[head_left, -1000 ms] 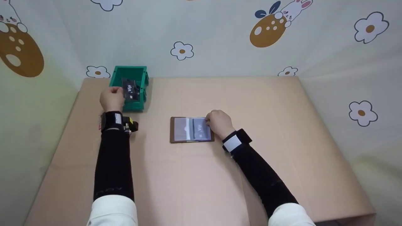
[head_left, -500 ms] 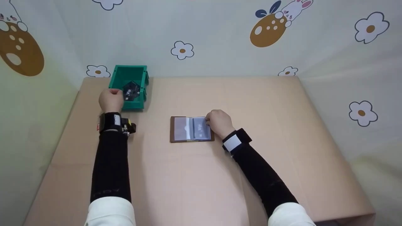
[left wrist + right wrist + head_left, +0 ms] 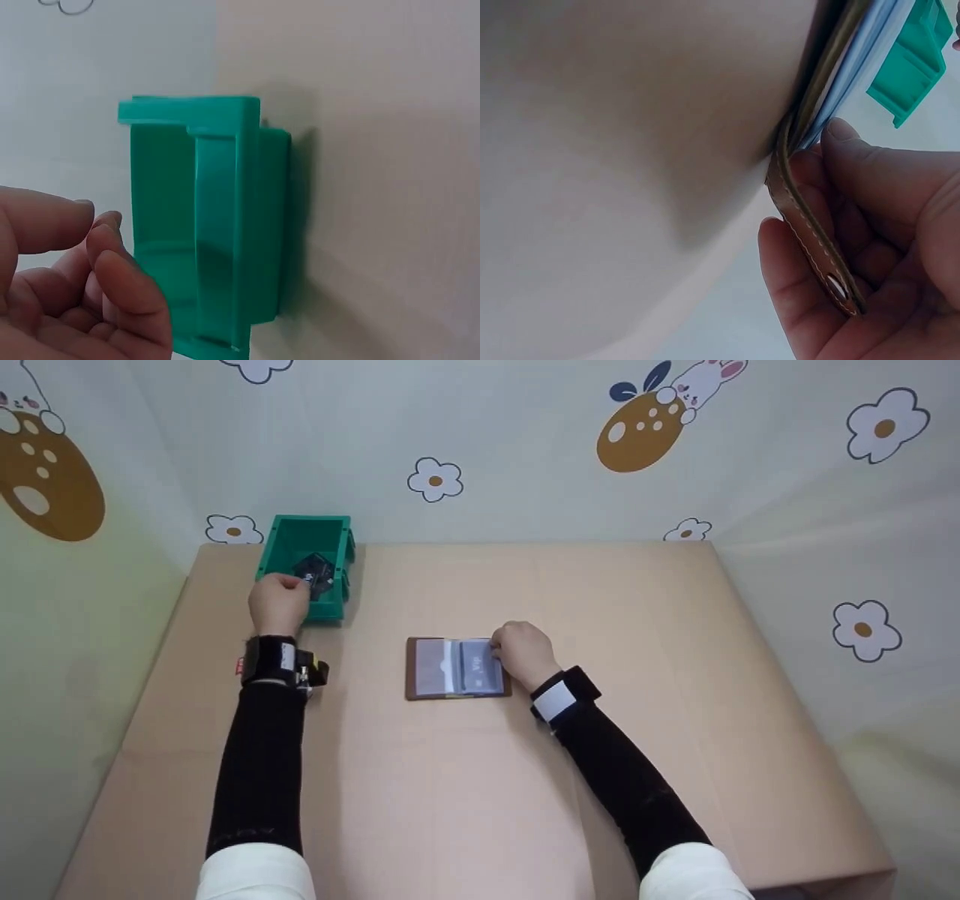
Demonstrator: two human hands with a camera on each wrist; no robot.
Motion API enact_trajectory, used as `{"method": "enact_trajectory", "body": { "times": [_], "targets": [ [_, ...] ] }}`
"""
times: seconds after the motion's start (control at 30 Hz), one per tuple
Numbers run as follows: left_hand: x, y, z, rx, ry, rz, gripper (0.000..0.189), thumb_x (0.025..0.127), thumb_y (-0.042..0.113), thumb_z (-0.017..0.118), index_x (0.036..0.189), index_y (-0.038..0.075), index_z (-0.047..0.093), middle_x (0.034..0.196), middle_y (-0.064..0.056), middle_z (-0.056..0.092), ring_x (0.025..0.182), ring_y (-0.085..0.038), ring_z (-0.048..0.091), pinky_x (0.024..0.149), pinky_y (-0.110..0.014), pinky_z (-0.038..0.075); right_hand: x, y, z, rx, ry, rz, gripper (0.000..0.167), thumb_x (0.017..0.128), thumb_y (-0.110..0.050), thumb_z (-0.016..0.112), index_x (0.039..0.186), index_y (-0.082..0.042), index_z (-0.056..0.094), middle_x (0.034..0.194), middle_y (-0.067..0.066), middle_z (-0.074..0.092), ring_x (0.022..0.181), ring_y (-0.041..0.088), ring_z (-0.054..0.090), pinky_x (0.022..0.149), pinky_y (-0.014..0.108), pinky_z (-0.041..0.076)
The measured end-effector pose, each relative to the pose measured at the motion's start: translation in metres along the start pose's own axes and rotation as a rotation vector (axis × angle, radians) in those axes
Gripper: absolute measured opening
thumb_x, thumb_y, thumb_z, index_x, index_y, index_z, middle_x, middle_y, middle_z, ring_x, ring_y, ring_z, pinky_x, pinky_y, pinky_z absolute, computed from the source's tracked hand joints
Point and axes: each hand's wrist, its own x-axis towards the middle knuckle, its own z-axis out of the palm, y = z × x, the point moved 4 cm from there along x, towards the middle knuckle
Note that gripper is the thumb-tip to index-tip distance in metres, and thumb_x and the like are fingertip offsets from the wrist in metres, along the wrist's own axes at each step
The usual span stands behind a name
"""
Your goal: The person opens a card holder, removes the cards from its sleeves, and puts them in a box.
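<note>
A brown card holder point(image 3: 411, 669) lies open on the table, with clear sleeves and a dark card marked "Vip" point(image 3: 475, 667) in the right one. My right hand point(image 3: 525, 656) grips its right edge; in the right wrist view the thumb presses the sleeves and the fingers curl around the leather snap strap point(image 3: 810, 232). My left hand point(image 3: 279, 604) is over the near left side of a green bin point(image 3: 328, 611), partly covering dark cards point(image 3: 319, 570) inside. In the left wrist view its thumb and fingertips come together beside the bin, fingers curled, with no card showing between them.
Brown paper covers the table point(image 3: 637, 697), whose far edge meets a patterned cloth wall point(image 3: 525, 472). The bin stands at the far left corner, left of and beyond the card holder.
A "Vip" card that showed large beside my left fingertips now appears lower among the cards in the bin. My left hand has shifted slightly right and nearer. The right hand has stayed put.
</note>
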Motion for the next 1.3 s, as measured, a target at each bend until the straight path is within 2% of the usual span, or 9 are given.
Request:
{"method": "enact_trajectory", "body": {
  "times": [0.27, 0.5, 0.6, 0.8, 1.0, 1.17, 1.3],
  "targets": [
    [-0.021, 0.013, 0.024, 0.008, -0.098, 0.085, 0.033, 0.099, 0.023, 0.053, 0.118, -0.003, 0.061, 0.116, -0.018, 0.059, 0.104, -0.031, 0.053, 0.087, -0.04, 0.044, 0.0, -0.001, 0.0, 0.0, 0.0, 0.009, 0.012, 0.084, -0.014, 0.077, 0.095, -0.008, 0.079, 0.093, 0.008, 0.072, 0.091, 0.028, 0.067, 0.081, 0.04, 0.053],
    [-0.043, 0.028, 0.053, 0.065, -0.21, 0.221, 0.026, 0.095, 0.016, 0.057, 0.108, -0.005, 0.065, 0.106, -0.019, 0.063, 0.097, -0.031, 0.056, 0.087, -0.041, 0.046, 0.0, -0.001, 0.001, 0.005, 0.007, 0.002, 0.012, 0.084, -0.013, 0.076, 0.095, -0.007, 0.079, 0.093, 0.009, 0.071, 0.092, 0.028, 0.067, 0.081, 0.04, 0.053],
    [-0.052, 0.033, 0.065, 0.093, -0.253, 0.26, 0.023, 0.094, 0.015, 0.058, 0.103, -0.004, 0.066, 0.101, -0.018, 0.064, 0.094, -0.031, 0.057, 0.085, -0.041, 0.046, 0.0, -0.001, 0.0, 0.004, 0.017, -0.006, 0.011, 0.084, -0.012, 0.077, 0.094, -0.007, 0.079, 0.093, 0.009, 0.071, 0.091, 0.028, 0.067, 0.081, 0.04, 0.053],
    [-0.066, 0.033, 0.085, 0.117, -0.309, 0.287, 0.018, 0.091, 0.013, 0.061, 0.097, -0.003, 0.066, 0.094, -0.016, 0.065, 0.088, -0.03, 0.058, 0.081, -0.041, 0.047, 0.0, -0.001, 0.0, -0.003, 0.008, 0.001, 0.009, 0.084, -0.012, 0.076, 0.092, -0.008, 0.079, 0.091, 0.008, 0.07, 0.09, 0.028, 0.066, 0.079, 0.041, 0.053],
    [-0.076, 0.03, 0.099, 0.149, -0.33, 0.297, 0.014, 0.089, 0.013, 0.062, 0.09, 0.0, 0.066, 0.088, -0.012, 0.064, 0.085, -0.029, 0.058, 0.081, -0.04, 0.047, -0.001, 0.0, -0.001, 0.008, 0.004, 0.001, 0.01, 0.085, -0.012, 0.076, 0.093, -0.007, 0.079, 0.092, 0.009, 0.071, 0.09, 0.029, 0.066, 0.081, 0.041, 0.052],
    [-0.082, 0.027, 0.108, 0.168, -0.346, 0.299, 0.011, 0.088, 0.012, 0.064, 0.086, 0.0, 0.064, 0.084, -0.01, 0.062, 0.081, -0.026, 0.057, 0.074, -0.036, 0.047, -0.001, 0.0, -0.001, 0.013, 0.009, -0.003, 0.011, 0.084, -0.013, 0.076, 0.093, -0.007, 0.079, 0.091, 0.009, 0.07, 0.089, 0.029, 0.066, 0.08, 0.041, 0.052],
    [-0.086, 0.025, 0.114, 0.188, -0.361, 0.329, 0.009, 0.084, 0.01, 0.065, 0.08, 0.002, 0.063, 0.081, -0.008, 0.062, 0.077, -0.025, 0.056, 0.069, -0.033, 0.045, -0.001, 0.0, 0.0, 0.007, 0.009, -0.004, 0.011, 0.084, -0.013, 0.076, 0.093, -0.007, 0.079, 0.091, 0.009, 0.07, 0.089, 0.029, 0.066, 0.08, 0.041, 0.053]
  ]
}}
